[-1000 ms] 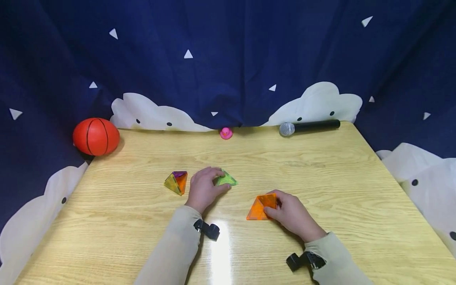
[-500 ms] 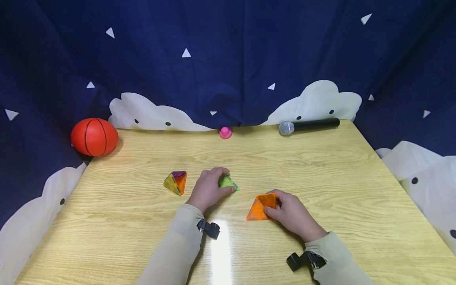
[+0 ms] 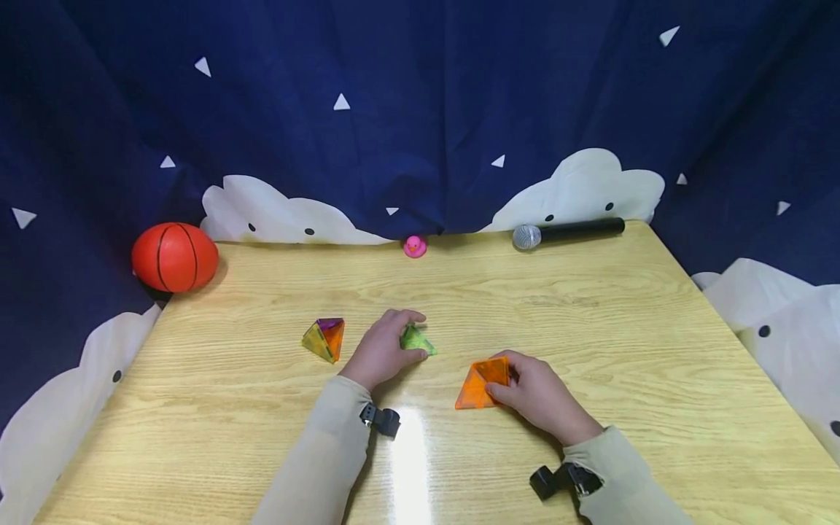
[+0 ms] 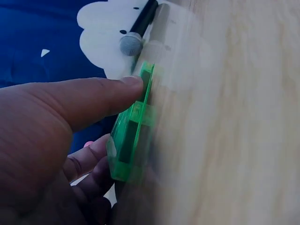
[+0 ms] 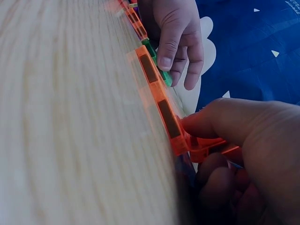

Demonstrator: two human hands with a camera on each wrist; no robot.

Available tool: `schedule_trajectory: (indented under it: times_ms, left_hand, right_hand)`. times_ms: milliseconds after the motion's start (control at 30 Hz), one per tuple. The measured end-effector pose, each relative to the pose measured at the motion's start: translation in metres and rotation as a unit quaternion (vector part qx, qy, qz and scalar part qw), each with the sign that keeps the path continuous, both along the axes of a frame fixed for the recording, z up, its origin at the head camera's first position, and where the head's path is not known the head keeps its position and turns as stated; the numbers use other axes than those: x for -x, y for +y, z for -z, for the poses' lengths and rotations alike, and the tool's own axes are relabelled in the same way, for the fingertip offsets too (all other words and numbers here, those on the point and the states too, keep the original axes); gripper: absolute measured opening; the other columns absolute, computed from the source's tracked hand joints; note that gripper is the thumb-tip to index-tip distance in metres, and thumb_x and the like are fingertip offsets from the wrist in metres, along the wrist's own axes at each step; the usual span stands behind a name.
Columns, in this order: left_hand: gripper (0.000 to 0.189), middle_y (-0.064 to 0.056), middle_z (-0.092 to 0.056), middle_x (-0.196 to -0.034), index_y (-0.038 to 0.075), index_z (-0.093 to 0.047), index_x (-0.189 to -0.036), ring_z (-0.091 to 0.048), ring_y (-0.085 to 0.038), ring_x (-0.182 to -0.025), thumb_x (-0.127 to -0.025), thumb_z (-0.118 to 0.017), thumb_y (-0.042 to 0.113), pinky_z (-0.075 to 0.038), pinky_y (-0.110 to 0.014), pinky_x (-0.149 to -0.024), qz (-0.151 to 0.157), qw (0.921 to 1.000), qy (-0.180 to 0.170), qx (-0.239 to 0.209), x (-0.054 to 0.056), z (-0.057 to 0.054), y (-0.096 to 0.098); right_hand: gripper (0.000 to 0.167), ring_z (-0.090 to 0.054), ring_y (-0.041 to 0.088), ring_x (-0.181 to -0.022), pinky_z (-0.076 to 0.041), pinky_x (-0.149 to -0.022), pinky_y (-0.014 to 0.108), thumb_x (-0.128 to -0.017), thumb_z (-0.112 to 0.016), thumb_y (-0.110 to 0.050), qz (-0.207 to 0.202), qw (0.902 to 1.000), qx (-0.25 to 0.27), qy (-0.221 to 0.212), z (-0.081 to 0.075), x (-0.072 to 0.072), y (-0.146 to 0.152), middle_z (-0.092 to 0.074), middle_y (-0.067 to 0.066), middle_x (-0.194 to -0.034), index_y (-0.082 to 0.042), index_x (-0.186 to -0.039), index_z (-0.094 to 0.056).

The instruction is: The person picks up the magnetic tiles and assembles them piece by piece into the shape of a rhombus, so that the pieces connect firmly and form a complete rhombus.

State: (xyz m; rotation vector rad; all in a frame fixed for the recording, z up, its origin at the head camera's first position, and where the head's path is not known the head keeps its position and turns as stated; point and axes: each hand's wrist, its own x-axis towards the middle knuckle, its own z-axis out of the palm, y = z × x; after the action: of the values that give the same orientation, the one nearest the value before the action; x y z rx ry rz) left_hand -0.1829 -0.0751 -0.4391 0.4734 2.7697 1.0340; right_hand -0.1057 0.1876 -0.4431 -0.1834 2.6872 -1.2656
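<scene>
In the head view my left hand [image 3: 383, 346] holds a translucent green triangular magnetic tile [image 3: 416, 340] low at the tabletop. The left wrist view shows the thumb on the upper part of the green tile [image 4: 129, 136], fingers at its far side. My right hand [image 3: 541, 394] pinches joined orange magnetic tiles [image 3: 477, 386], which meet at an angle, thumb on the near face. Their magnet-lined edge [image 5: 161, 103] rests along the table in the right wrist view. To the left sits a small peaked shape of yellow, purple and orange magnetic tiles [image 3: 324, 339].
A red ball [image 3: 175, 257] with black lines lies at the back left edge of the wooden table [image 3: 197, 423]. A pink toy duck [image 3: 415, 246] and a black microphone [image 3: 569, 233] stand along the back, before a navy curtain [image 3: 394, 109].
The left hand has shifted the green tile a little nearer to the person and turned it, first drifting right, then slightly back. The right hand keeps the orange tiles in place.
</scene>
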Motion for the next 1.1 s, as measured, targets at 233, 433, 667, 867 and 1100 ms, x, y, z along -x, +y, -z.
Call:
schedule_trajectory:
  times_ms: [233,433,667,867,1100]
  left_hand:
    - [0.058,0.002,-0.061,-0.109,0.021,-0.058,-0.131,-0.058,-0.020,-0.100,-0.080,-0.086,0.022,-0.046,-0.042,-0.097,-0.017,0.9986,-0.029,-0.041,0.001,0.000,-0.004]
    - [0.055,0.003,-0.062,-0.104,0.021,-0.056,-0.131,-0.059,-0.019,-0.094,-0.083,-0.084,0.017,-0.050,-0.040,-0.089,-0.015,0.9942,-0.045,-0.096,0.000,0.002,-0.007]
    - [0.032,0.004,-0.061,-0.097,0.016,-0.063,-0.114,-0.056,-0.017,-0.089,-0.086,-0.080,0.016,-0.048,-0.036,-0.083,0.019,0.9911,-0.034,-0.127,-0.002,0.005,-0.002]
    - [0.021,0.005,-0.060,-0.096,0.020,-0.064,-0.105,-0.056,-0.016,-0.088,-0.089,-0.078,0.018,-0.048,-0.035,-0.082,0.045,0.9914,-0.047,-0.114,-0.011,0.005,0.001]
    - [0.019,0.005,-0.060,-0.098,0.021,-0.063,-0.104,-0.057,-0.017,-0.090,-0.090,-0.076,0.018,-0.049,-0.036,-0.083,0.062,0.9893,-0.058,-0.119,-0.019,0.003,0.002]
  right_hand:
    - [0.029,-0.061,0.011,-0.075,-0.051,-0.067,0.024,-0.088,-0.075,-0.010,-0.004,1.0000,0.006,0.006,0.001,0.000,-0.001,-0.069,-0.001,-0.093,-0.009,-0.116,-0.068]
    - [0.028,-0.061,0.011,-0.076,-0.051,-0.068,0.024,-0.088,-0.075,-0.011,-0.007,1.0000,0.004,0.003,0.001,0.001,-0.002,-0.069,-0.001,-0.092,-0.009,-0.116,-0.068]
    - [0.028,-0.061,0.012,-0.075,-0.051,-0.068,0.025,-0.088,-0.075,-0.011,0.001,1.0000,-0.004,-0.004,0.001,0.001,-0.001,-0.069,-0.002,-0.091,-0.011,-0.115,-0.069]
    - [0.028,-0.060,0.012,-0.075,-0.051,-0.068,0.024,-0.088,-0.074,-0.011,0.001,1.0000,-0.002,-0.008,0.001,0.001,0.000,-0.069,-0.002,-0.090,-0.010,-0.115,-0.068]
    - [0.028,-0.060,0.012,-0.074,-0.051,-0.067,0.024,-0.087,-0.075,-0.010,0.004,1.0000,0.000,-0.003,0.000,0.000,-0.001,-0.069,-0.002,-0.090,-0.010,-0.115,-0.068]
